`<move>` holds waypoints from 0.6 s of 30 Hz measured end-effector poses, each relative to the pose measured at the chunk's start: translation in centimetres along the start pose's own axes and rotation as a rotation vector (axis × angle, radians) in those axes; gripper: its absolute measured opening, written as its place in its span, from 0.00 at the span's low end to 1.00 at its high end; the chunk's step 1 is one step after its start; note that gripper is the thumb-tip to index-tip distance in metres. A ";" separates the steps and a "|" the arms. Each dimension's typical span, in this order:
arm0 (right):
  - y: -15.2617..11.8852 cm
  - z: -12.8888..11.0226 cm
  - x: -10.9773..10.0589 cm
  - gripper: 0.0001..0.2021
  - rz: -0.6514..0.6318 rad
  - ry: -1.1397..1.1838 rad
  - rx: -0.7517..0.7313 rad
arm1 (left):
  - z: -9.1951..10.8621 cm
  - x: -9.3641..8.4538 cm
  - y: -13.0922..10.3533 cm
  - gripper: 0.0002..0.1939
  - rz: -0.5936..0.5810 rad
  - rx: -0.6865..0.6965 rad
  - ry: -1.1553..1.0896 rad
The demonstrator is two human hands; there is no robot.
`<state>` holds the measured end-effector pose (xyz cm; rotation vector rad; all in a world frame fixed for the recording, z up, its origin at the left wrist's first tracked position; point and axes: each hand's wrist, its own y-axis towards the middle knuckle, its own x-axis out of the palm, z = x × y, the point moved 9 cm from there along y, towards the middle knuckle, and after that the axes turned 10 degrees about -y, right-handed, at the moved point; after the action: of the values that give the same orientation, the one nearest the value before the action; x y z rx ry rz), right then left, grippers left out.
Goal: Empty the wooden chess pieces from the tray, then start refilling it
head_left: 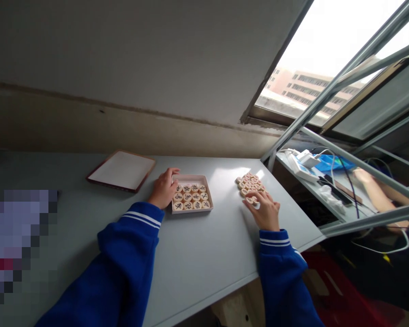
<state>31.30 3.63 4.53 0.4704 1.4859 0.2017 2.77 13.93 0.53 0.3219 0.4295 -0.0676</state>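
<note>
The left hand (163, 188) is holding the box (192, 211) by its left edge; rightward on the worktop (204, 247), the right hand (267, 211) is poising a narrow grip over loose discs (248, 182), whether clasping one I cannot tell. Pinching rims lightly should be sparing neighbours.

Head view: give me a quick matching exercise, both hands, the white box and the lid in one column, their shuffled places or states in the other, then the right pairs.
1. Left hand
2. Right hand
3. White box
4. Dark-edged lid

A. Contains rows of dark-marked discs
B. Farthest left of the four
C. At the near side of the loose discs
D. At the box's left side

Pairs: 1-D; 2-C; 3-A; 4-B
</note>
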 end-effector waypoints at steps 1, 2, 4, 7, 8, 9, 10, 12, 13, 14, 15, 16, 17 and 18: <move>0.4 -1.2 -0.2 0.08 -0.007 0.041 -0.044 | 0.0 0.0 0.0 0.16 0.001 0.004 -0.003; 0.8 -2.8 -0.4 0.08 -0.020 0.079 -0.101 | 0.1 0.0 0.0 0.17 0.005 0.011 -0.002; 1.8 -6.8 -0.5 0.09 -0.056 0.118 -0.242 | 0.1 -0.2 0.0 0.17 0.029 0.030 0.016; 3.1 -12.7 0.2 0.11 -0.130 0.062 -0.437 | 0.2 -0.6 0.0 0.17 0.085 0.053 0.062; 3.4 -14.0 0.7 0.11 -0.162 0.030 -0.474 | 0.2 -0.7 -0.1 0.17 0.097 0.054 0.072; 3.6 -15.0 1.3 0.10 -0.194 0.003 -0.496 | 0.3 -0.7 -0.2 0.18 0.100 0.056 0.079; 3.7 -15.6 1.8 0.09 -0.219 -0.015 -0.506 | 0.4 -0.7 -0.4 0.18 0.097 0.057 0.084; 3.9 -15.7 2.6 0.08 -0.222 -0.005 -0.507 | 0.6 -0.7 -0.7 0.19 0.076 0.044 0.102; 3.9 -15.6 2.8 0.09 -0.200 0.035 -0.526 | 0.8 -0.7 -0.8 0.19 0.058 0.046 0.114; 3.9 -15.3 2.9 0.09 -0.158 0.091 -0.551 | 1.0 -0.6 -0.8 0.19 0.043 0.054 0.126; 3.9 -15.0 3.0 0.10 -0.109 0.155 -0.577 | 1.0 -0.6 -0.9 0.19 0.032 0.057 0.135; 4.0 -14.6 3.1 0.11 -0.061 0.212 -0.585 | 1.0 -0.5 -0.8 0.19 0.023 0.047 0.142; 4.0 -14.2 3.2 0.13 -0.027 0.259 -0.590 | 0.9 -0.5 -0.8 0.19 0.010 0.041 0.147; 4.0 -14.0 3.5 0.15 -0.014 0.285 -0.598 | 0.9 -0.4 -0.9 0.19 0.002 0.033 0.149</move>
<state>18.49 11.10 2.80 -0.0560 1.6128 0.7004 2.62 12.85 1.20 0.3611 0.5758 -0.0493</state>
